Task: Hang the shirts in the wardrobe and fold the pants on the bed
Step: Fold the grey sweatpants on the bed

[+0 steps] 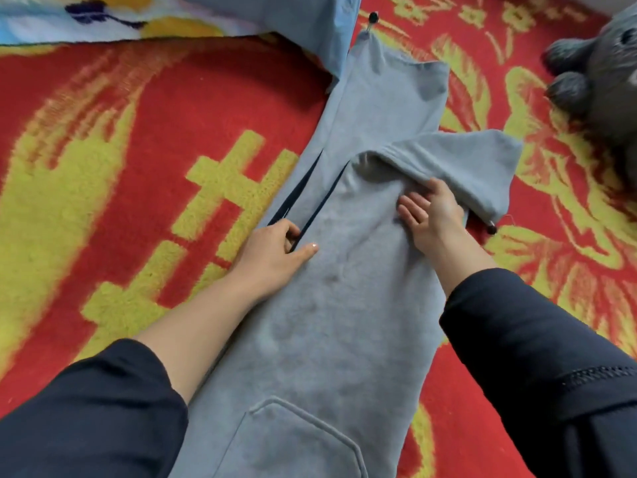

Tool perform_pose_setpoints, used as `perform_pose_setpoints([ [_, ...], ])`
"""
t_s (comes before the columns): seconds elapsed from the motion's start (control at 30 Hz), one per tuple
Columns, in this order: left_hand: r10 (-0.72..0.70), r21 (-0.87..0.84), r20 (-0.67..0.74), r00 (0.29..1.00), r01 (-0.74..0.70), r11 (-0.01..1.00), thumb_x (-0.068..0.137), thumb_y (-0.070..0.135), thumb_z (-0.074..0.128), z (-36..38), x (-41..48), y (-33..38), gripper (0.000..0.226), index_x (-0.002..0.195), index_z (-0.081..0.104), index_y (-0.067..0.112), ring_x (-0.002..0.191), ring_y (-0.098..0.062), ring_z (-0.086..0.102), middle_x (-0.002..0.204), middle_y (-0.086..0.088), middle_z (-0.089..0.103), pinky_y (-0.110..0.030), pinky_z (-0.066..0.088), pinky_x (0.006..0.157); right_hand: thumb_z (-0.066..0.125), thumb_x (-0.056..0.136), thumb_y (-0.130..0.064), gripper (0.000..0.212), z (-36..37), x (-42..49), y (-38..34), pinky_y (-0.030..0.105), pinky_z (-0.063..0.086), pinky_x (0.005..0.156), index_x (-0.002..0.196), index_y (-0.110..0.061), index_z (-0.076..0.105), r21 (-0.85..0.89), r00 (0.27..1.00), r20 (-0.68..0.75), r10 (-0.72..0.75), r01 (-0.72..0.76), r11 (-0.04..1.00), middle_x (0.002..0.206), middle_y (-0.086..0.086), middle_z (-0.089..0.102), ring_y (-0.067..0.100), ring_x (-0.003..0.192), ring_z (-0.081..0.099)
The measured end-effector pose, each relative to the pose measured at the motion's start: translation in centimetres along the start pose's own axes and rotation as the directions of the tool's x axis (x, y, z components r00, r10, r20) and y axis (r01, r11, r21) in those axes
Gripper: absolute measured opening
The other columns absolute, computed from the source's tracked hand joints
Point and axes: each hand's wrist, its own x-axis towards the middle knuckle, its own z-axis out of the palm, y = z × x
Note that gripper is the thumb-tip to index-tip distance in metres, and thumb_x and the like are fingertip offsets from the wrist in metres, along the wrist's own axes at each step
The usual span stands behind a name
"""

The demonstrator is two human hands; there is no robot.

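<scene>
Here, grey pants (344, 305) lie across red-yellow blanket (120, 167).

On the bed (120, 167), mid-frame: pants (344, 322) lying flat, running from the near side away to the far side. Pocket (300, 439) at the near end. One leg (389, 94) reaches far. The other leg end (475, 163) is turned back over the pants and sticks out to the right. Left hand (275, 250) holds the pants' left edge. Right hand (431, 215) is on the pants, fingers under the turned-back end. Another garment (293, 19) lies behind, touching the far leg's left side. Blanket (69, 15) far left. Stuffed toy (599, 74) far right, apart from the pants.
</scene>
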Motion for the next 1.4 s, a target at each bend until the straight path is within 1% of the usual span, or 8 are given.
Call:
perform_pose_setpoints([
  [0.27, -0.121, -0.463, 0.095, 0.988, 0.151, 0.873, 0.09, 0.027, 0.062, -0.5, 1.4, -1.6, 0.017, 0.085, 0.065, 0.011, 0.058, -0.009, 0.052, 0.065, -0.006, 0.059, -0.016, 0.041, 0.057, 0.063, 0.081, -0.025, 0.03, 3.7, 4.5, -6.5, 0.031, 0.052, 0.087, 0.11, -0.014, 0.06, -0.275, 0.873, -0.275, -0.403, 0.33, 0.903, 0.105, 0.0, 0.064, 0.015, 0.092, 0.061],
  [0.43, -0.2, -0.677, 0.129, 0.971, 0.234, 0.698, 0.092, 0.021, 0.06, -1.5, 1.4, -1.8, 0.013, 0.087, 0.066, 0.011, 0.073, -0.022, 0.057, 0.085, -0.029, 0.065, -0.033, 0.046, 0.075, 0.062, 0.083, -0.03, 0.019, 11.3, 4.8, -11.0, 0.021, 0.038, 0.066, 0.07, -0.021, 0.051, -0.443, 0.76, 0.185, -0.623, 0.631, 0.637, 0.065, -0.011, 0.049, 0.003, 0.065, 0.045],
  [0.53, -0.23, -0.694, 0.127, 0.965, 0.252, 0.674, 0.092, 0.023, 0.06, -1.4, 1.6, -2.0, 0.015, 0.091, 0.065, 0.009, 0.076, -0.025, 0.048, 0.093, -0.04, 0.056, -0.04, 0.04, 0.078, 0.055, 0.089, -0.043, 0.041, 14.3, 6.0, -8.1, 0.026, 0.036, 0.097, 0.121, -0.017, 0.06, -0.555, 0.781, 0.503, -0.371, 0.621, 0.554, 0.123, 0.002, 0.061, 0.013, 0.116, 0.053],
  [0.6, -0.234, -0.701, 0.133, 0.963, 0.258, 0.665, 0.092, 0.023, 0.06, -1.3, 1.7, -2.1, 0.014, 0.09, 0.065, 0.01, 0.077, -0.025, 0.046, 0.092, -0.042, 0.055, -0.04, 0.038, 0.076, 0.04, 0.096, -0.047, 0.061, 14.2, 7.1, -4.4, 0.035, 0.011, 0.115, 0.15, -0.022, 0.027, -0.737, 0.782, 0.581, -0.224, 0.623, 0.263, 0.159, 0.003, 0.019, 0.021, 0.147, 0.012],
  [0.73, -0.233, -0.704, 0.129, 0.964, 0.255, 0.663, 0.092, 0.021, 0.059, -1.2, 2.2, -2.4, 0.013, 0.089, 0.065, 0.011, 0.074, -0.024, 0.053, 0.086, -0.028, 0.064, -0.041, 0.043, 0.077, 0.029, 0.095, -0.058, 0.066, 13.8, 8.6, -1.4, 0.04, -0.01, 0.116, 0.152, -0.035, 0.006, -0.756, 0.74, 0.603, -0.298, 0.649, 0.081, 0.161, -0.002, -0.007, 0.018, 0.147, -0.014],
  [0.93, -0.243, -0.697, 0.112, 0.963, 0.25, 0.671, 0.094, 0.017, 0.058, -1.2, 2.0, -2.0, 0.015, 0.091, 0.063, 0.003, 0.076, -0.021, 0.054, 0.085, -0.023, 0.067, -0.037, 0.043, 0.079, 0.036, 0.088, -0.067, 0.081, 14.0, 8.3, -2.2, 0.041, -0.007, 0.116, 0.153, -0.03, 0.004, -0.781, 0.763, 0.599, -0.241, 0.623, 0.03, 0.161, -0.001, -0.007, 0.018, 0.147, -0.013],
  [1.13, -0.232, -0.701, 0.084, 0.969, 0.223, 0.678, 0.092, 0.018, 0.06, -0.9, 2.1, -2.0, 0.013, 0.092, 0.065, 0.006, 0.07, -0.013, 0.058, 0.074, -0.002, 0.07, -0.028, 0.048, 0.072, 0.042, 0.089, -0.041, 0.047, 14.0, 3.7, -0.1, 0.04, 0.032, 0.097, 0.115, -0.003, 0.054, -0.834, 0.623, 0.513, -0.591, 0.524, -0.171, 0.126, 0.012, 0.047, 0.029, 0.12, 0.041],
  [1.4, -0.289, -0.938, 0.064, 0.955, 0.156, 0.308, 0.087, 0.007, 0.063, -1.4, 0.9, -3.2, 0.007, 0.089, 0.062, 0.013, 0.068, -0.006, 0.065, 0.073, 0.002, 0.071, -0.017, 0.052, 0.065, 0.046, 0.093, -0.04, 0.035, 14.1, 0.3, -1.6, 0.042, 0.03, 0.105, 0.122, -0.024, 0.056, -0.782, 0.794, 0.474, -0.382, 0.579, 0.232, 0.131, 0.006, 0.051, 0.025, 0.13, 0.034],
])
